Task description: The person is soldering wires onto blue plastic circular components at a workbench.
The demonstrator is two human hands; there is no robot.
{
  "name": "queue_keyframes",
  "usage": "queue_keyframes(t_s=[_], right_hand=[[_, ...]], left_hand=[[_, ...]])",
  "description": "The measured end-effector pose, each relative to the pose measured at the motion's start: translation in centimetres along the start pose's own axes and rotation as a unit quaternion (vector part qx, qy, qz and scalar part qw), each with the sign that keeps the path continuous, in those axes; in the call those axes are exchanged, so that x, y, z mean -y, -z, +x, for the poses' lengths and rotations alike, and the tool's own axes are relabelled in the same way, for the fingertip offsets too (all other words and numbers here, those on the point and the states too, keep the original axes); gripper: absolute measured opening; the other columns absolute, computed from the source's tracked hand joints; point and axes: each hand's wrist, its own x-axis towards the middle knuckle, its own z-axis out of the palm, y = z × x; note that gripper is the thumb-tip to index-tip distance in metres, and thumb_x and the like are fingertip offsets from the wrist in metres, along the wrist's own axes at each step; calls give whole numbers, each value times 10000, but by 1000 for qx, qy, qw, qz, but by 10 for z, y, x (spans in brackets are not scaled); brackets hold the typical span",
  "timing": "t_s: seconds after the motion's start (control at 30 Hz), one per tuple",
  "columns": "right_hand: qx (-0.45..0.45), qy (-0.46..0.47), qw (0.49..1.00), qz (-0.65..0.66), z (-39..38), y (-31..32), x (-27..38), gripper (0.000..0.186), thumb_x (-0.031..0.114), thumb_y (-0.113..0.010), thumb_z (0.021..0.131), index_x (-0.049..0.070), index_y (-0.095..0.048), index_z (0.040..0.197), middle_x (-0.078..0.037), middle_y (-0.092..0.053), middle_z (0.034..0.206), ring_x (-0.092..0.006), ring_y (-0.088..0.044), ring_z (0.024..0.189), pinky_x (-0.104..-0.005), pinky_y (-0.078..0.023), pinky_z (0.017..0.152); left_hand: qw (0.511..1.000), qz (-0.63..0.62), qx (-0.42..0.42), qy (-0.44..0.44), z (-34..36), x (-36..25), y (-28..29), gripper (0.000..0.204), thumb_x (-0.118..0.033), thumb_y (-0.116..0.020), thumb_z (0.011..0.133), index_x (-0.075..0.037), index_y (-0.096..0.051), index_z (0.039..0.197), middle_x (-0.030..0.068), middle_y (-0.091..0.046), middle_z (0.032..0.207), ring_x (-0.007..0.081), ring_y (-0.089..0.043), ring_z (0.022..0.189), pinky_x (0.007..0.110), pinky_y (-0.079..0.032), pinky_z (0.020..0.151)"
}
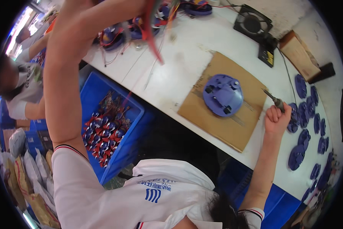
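Observation:
My right hand point(276, 117) is closed around the handle of a soldering iron point(274, 100), whose tip points up and to the left. Left of it, a round purple plastic housing point(227, 97) with black parts inside lies on a brown cardboard sheet point(202, 108). My left arm point(66, 84) reaches up to the top edge, over the far left of the table. Its hand is mostly cut off there, and the fingers do not show clearly. Blurred red wires point(152, 36) hang beside it, near purple parts with wires point(112, 36).
A black fan point(251, 23) and a cardboard box point(299, 55) stand at the back. Several purple housings point(296, 156) lie along the right side of the white table point(171, 72). A blue bin point(135, 126) at left holds small red, white and blue wired parts. Another person point(22, 87) sits at far left.

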Motion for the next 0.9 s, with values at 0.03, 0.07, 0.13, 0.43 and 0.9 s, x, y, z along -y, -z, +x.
queue_keyframes(t_s=[0.03, 0.07, 0.13, 0.43, 0.9], right_hand=[[0, 0, 1000, -1, -1, -1, 0, 161, 162, -556, 879, 21, -568, 803, 58, -339, 486, -61, -237, 369, -224, -176, 361], [-5, 2, 1000, 2, -1, -3, 2, 164, 167, -556, 877, 21, -571, 805, 57, -344, 486, -61, -239, 368, -224, -177, 361], [-2, -1, 1000, 0, -2, -4, 4, 169, 171, -552, 878, 20, -575, 807, 57, -345, 487, -61, -241, 370, -224, -182, 362], [-5, -21, 999, 32, -9, -12, 4, 158, 170, -538, 886, 19, -570, 852, 64, -333, 487, -53, -235, 374, -218, -187, 371], [30, -25, 999, -3, -17, -15, 1, 181, 181, -535, 894, 10, -592, 875, 59, -346, 497, -58, -250, 375, -225, -191, 363]], left_hand=[[1000, 19, 15, -18, 14, 1, -9, 606, -94, -705, 734, 25, -532, 1302, 98, -618, 1203, 180, -607, 1047, 296, -460, 923], [993, 57, 63, -81, 22, 8, -26, 609, -45, -735, 705, -6, -554, 1284, 80, -628, 1198, 175, -603, 1056, 300, -460, 932], [960, 123, 126, -217, 25, 26, -54, 678, 46, -798, 613, -111, -601, 1243, 38, -651, 1173, 165, -599, 1080, 297, -464, 950], [805, 527, 179, -208, -14, 124, -79, 333, 81, -592, 730, -94, -641, 1008, 56, -454, 1441, 247, -267, 1444, 617, -10, 1174], [978, 181, 79, 69, 57, 105, -263, 289, -277, -690, 801, -13, -730, 914, 163, -714, 924, 308, -690, 862, 388, -534, 804]])
